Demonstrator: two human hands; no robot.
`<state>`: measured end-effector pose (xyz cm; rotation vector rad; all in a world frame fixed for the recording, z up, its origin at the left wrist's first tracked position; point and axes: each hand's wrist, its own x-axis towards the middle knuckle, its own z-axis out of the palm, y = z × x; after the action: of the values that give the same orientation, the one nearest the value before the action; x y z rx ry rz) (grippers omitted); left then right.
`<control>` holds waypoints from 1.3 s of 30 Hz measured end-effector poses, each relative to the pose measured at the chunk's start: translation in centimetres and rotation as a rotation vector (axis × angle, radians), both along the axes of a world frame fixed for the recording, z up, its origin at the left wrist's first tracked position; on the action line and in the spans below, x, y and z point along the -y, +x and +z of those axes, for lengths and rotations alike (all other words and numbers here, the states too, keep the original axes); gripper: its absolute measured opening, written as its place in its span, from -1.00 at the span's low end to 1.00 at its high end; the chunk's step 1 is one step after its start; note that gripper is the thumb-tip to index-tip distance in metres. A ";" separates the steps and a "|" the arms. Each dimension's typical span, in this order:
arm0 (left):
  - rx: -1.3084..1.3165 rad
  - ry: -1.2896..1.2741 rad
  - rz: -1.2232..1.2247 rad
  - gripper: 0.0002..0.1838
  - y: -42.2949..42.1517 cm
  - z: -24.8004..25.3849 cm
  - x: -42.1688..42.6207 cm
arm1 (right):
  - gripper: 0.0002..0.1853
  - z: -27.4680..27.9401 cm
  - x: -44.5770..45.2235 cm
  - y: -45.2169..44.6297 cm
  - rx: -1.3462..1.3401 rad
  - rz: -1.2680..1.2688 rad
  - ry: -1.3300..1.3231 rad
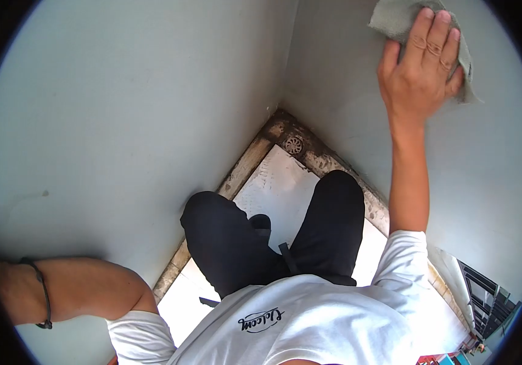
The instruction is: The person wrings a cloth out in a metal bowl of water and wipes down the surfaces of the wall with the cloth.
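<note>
Head view: the right hand (418,82) is pressing a thin grey-green fabric cloth (390,19) against a smooth pale-grey wall (340,67), 3 fingers stretching nearly straight, pinning without clenching, likely for broad contact. The left hand's fingers are lying out of view, so I cannot tell their state.

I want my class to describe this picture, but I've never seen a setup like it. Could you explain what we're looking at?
There is no machine here: a person works with bare hands. The single picture comes from a camera on their head, looking forward and down, so their white shirt and dark trousers show below. The right hand presses a grey cloth against the right wall. The left arm wears a dark cord; its hand is lost at the picture's edge. In the floor's stained corner is a round drain cover.
</note>
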<state>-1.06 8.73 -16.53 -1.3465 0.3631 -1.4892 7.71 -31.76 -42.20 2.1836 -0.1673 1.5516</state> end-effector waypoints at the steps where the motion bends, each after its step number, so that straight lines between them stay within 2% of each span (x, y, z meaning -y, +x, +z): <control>1: -0.016 -0.007 -0.004 -0.76 -0.4 0.0 0.3 | -0.45 0.4 -0.9 0.2 0.066 -0.119 -0.040; 4: -0.011 0.025 0.003 -0.73 -1.6 1.0 0.2 | -0.58 0.0 -2.7 1.3 0.068 0.000 0.124; 6: -0.016 0.050 0.019 -0.71 -2.3 1.2 0.6 | -0.42 -3.0 -4.8 2.8 -0.034 0.433 0.326; 8: -0.028 0.055 0.041 -0.69 -2.8 0.7 1.4 | -0.44 -9.2 -8.1 5.7 -0.029 0.730 0.545; 10: -0.008 0.028 0.112 -0.67 -3.7 0.7 2.1 | -0.43 -11.7 -12.0 6.0 -0.267 1.020 0.934; 11: 0.006 0.018 0.147 -0.66 -3.6 0.6 2.5 | -0.40 -12.0 -12.8 6.5 -0.155 1.144 0.976; 13: 0.038 -0.096 0.019 -0.65 -2.6 -0.5 3.8 | -0.32 -12.4 -13.5 7.0 0.070 1.391 1.041; 14: 0.039 -0.153 -0.044 -0.64 -2.0 -1.0 4.4 | -0.30 -13.7 -14.0 6.8 0.063 1.350 1.089; 15: -0.024 -0.097 -0.067 -0.54 -2.1 -0.9 4.6 | -0.27 -15.7 -14.5 6.2 0.057 1.299 1.138; 16: -0.045 -0.092 -0.076 -0.55 -2.0 -0.9 5.0 | -0.24 -17.8 -14.9 5.6 0.057 1.250 1.176; 20: -0.017 -0.132 -0.075 -0.62 -2.3 -1.0 5.1 | -0.16 -27.6 -17.8 2.9 -0.208 0.980 1.788; 21: -0.013 -0.152 -0.083 -0.63 -2.4 -0.9 5.0 | -0.15 -27.0 -18.0 2.6 -0.257 0.887 1.934; 23: -0.003 -0.209 -0.091 -0.67 -2.7 -0.9 4.2 | -0.11 -25.7 -18.0 2.6 -0.268 0.804 2.040; 24: 0.006 -0.251 -0.094 -0.68 -2.9 -0.7 3.4 | -0.09 -23.5 -17.8 2.4 -0.278 0.763 2.093; 25: 0.019 -0.307 -0.098 -0.70 -3.1 -0.4 2.5 | -0.01 -20.1 -17.3 2.1 -0.220 0.698 2.278; 27: 0.045 -0.364 -0.086 -0.73 -3.5 0.3 1.4 | 0.07 -13.5 -15.2 0.8 -0.296 0.676 2.354; 29: 0.067 -0.228 0.006 -0.76 -3.9 0.4 1.7 | 0.13 -13.9 -14.3 1.6 -0.404 0.690 2.390; 31: 0.087 -0.137 0.059 -0.76 -4.2 0.2 2.0 | 0.18 -19.5 -13.5 4.9 -0.548 0.730 2.375; 32: 0.092 -0.135 0.058 -0.75 -4.2 0.3 1.9 | 0.19 -20.6 -13.1 5.1 -0.570 0.729 2.386; 39: 0.090 -0.167 0.050 -0.68 -4.7 0.3 1.9 | 0.30 -24.3 -11.2 4.7 -0.795 0.689 2.471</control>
<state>-5.77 6.84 -16.20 -1.4031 0.1496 -1.5599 12.45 -20.60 -66.55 -1.2088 0.5504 0.2141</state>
